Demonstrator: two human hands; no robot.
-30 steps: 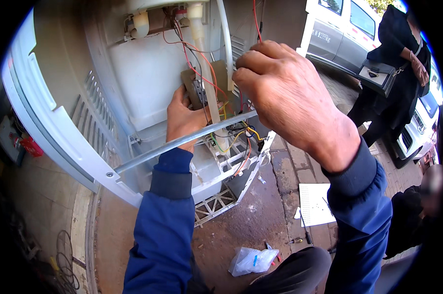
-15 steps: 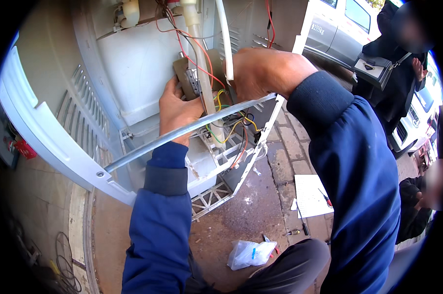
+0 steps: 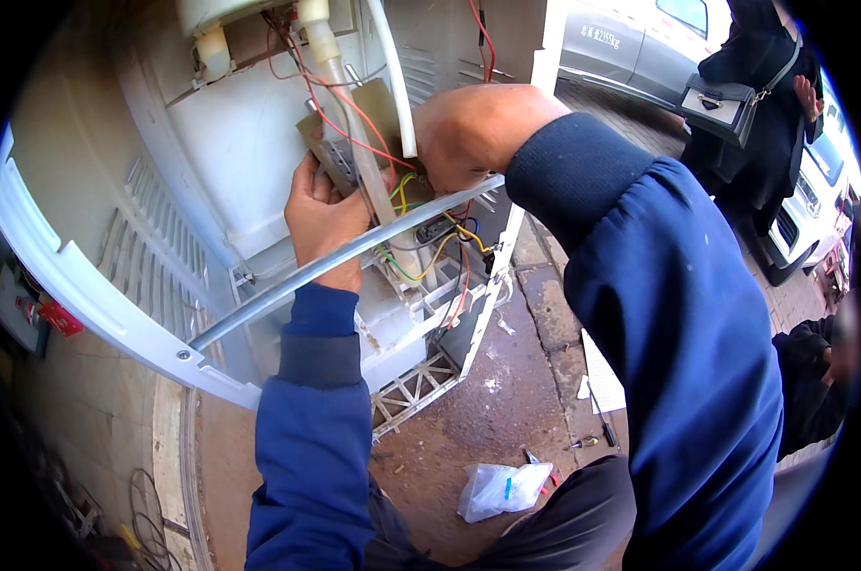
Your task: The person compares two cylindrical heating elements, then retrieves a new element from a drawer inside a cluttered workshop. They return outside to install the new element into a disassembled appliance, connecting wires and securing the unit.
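My left hand (image 3: 327, 221) reaches into an open white appliance cabinet. Its thumb and fingers close round the lower left edge of a flat olive-beige part (image 3: 378, 107) with a metal bracket on its face. A translucent tube (image 3: 374, 181) and red wires (image 3: 366, 143) run in front of that part. My right hand (image 3: 468, 133) bends in from the right, beside a white hose (image 3: 399, 81). Its knuckles face me, and its fingertips are hidden behind the hose and wires. Yellow-green wires (image 3: 404, 193) hang below both hands.
A metal bar (image 3: 259, 303) crosses the cabinet's open front, below my hands. On the ground lie a plastic bag (image 3: 503, 491), a screwdriver (image 3: 603, 411) and a white perforated sheet (image 3: 605, 373). A person with a handbag (image 3: 720, 107) stands at the right, near parked vehicles.
The view has shifted, so the cabinet and hands appear further left. The olive-beige part looks more tilted, with its upper right showing more. My left hand keeps its grip.
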